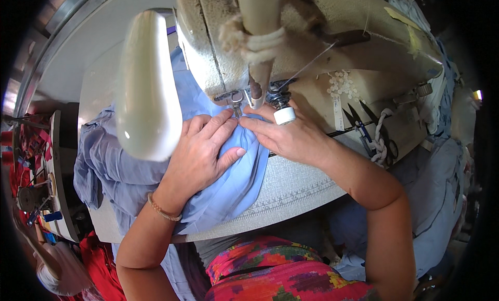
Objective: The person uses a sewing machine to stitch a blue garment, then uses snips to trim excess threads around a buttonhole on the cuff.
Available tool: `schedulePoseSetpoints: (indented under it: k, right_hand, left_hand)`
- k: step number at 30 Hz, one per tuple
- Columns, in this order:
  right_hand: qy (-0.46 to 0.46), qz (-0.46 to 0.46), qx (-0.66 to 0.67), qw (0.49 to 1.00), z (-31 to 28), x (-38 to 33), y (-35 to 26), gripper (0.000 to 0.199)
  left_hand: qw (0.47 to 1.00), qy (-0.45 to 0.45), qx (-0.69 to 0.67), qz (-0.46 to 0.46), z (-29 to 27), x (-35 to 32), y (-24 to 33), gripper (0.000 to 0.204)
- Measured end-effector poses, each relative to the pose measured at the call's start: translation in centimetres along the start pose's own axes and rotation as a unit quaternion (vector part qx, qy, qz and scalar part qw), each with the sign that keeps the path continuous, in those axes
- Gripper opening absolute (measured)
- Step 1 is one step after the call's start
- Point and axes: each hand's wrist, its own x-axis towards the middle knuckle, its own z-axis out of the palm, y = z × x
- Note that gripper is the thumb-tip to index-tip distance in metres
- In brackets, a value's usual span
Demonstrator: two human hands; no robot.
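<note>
— So, where's the blue cloth (228, 181)?
— Spread flat on the tabletop (291, 189), edge tucked under the sewing machine (291, 46) foot, likely for steady guiding.
— And the hands?
— Left hand (200, 155) and right hand (291, 137) pressing down, fingers (221, 125) nearly straight, close together, gripping nothing.

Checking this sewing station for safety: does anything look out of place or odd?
Scissors lie loose on the sewing machine bed beside a small pile of white buttons, and thick cord is wrapped around its arm.
</note>
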Motion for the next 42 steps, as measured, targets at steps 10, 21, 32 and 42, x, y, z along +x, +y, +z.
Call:
schedulePoseSetpoints:
  k: [10, 21, 32, 42]
  right_hand:
    - [0.008, 0.007, -0.010, 1.000, 0.5, -0.3, 0.3, 0.029]
    - [-0.014, -0.030, 0.013, 0.999, 0.0, -0.5, 0.1, 0.023]
    - [-0.026, -0.010, 0.004, 1.000, 0.0, -0.4, 0.0, 0.030]
    - [-0.030, -0.010, 0.004, 0.999, 0.1, -0.4, 0.1, 0.034]
  left_hand:
    - [1.000, -0.003, 0.001, -0.010, -0.1, 0.1, 0.2, 0.047]
    - [1.000, -0.001, -0.020, 0.005, 0.0, -0.2, 0.7, 0.040]
    - [0.999, 0.023, -0.019, 0.013, 0.2, -0.2, 0.8, 0.038]
    - [0.999, 0.029, -0.018, 0.015, 0.3, -0.1, 0.6, 0.036]
